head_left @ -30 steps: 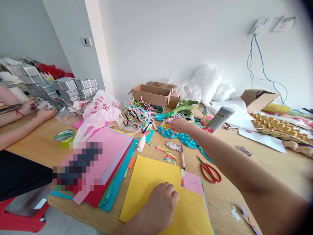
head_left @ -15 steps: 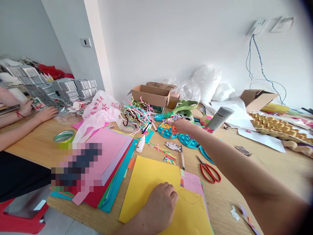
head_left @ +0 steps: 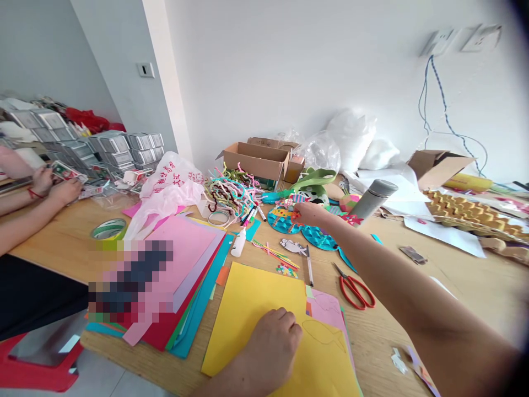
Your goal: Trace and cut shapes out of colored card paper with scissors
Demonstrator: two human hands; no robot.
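My left hand (head_left: 275, 342) rests with curled fingers on a sheet of yellow paper (head_left: 256, 292); nothing shows in it. A fish outline (head_left: 323, 335) is drawn in pencil on the yellow sheet beside its knuckles. Stretched far forward, my right hand (head_left: 309, 213) has its fingers drawn together over blue bumpy craft pieces (head_left: 320, 238) with orange and patterned paper decorations (head_left: 285, 215). Whether it grips one of these is hidden. Between the hands lie a white fish cut-out (head_left: 293, 246), a pen (head_left: 309, 266), paper strips (head_left: 276, 255) and red-handled scissors (head_left: 354, 291).
A grey flask (head_left: 374, 201) stands right of my right hand. Coloured paper (head_left: 198, 237) is stacked at left, near a glue bottle (head_left: 238, 243) and pipe cleaners (head_left: 231, 196). Another person's hands (head_left: 61, 187) hold a small packet. Yellow egg trays (head_left: 467, 212) lie right.
My right hand stays over the craft pieces with only a slight shift. The other person's hands have come closer together around the packet. My left hand has not moved.
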